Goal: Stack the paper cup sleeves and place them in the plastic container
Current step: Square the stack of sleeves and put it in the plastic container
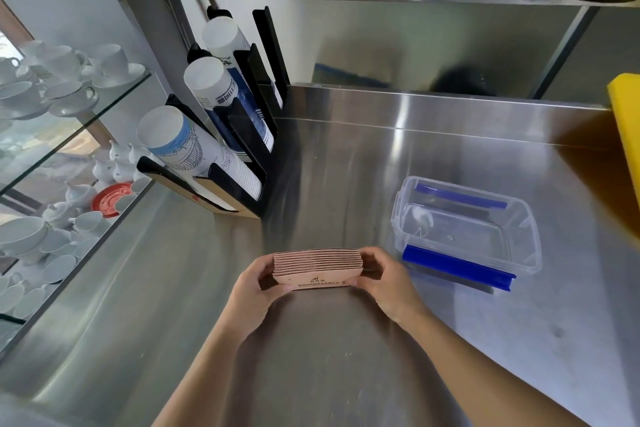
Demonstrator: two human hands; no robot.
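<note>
Stainless steel fills most of what I see: a wide, glossy table (346,156) with a black cup rack (242,135) in its back left corner and a glass shelf of white crockery (62,87) off to the left. To my right, just beside my hands, the clear plastic container (465,229) sits empty with its blue clips folded out. My left hand (256,284) and right hand (384,281) each have their grip closed on one short end of the stack of paper cup sleeves (317,269), which stands on edge, low over or on the table. I judge it light and springy: flattened card that will fan or slide if the squeeze eases, so both ends need even pressure, and the smooth faces look slippery.
</note>
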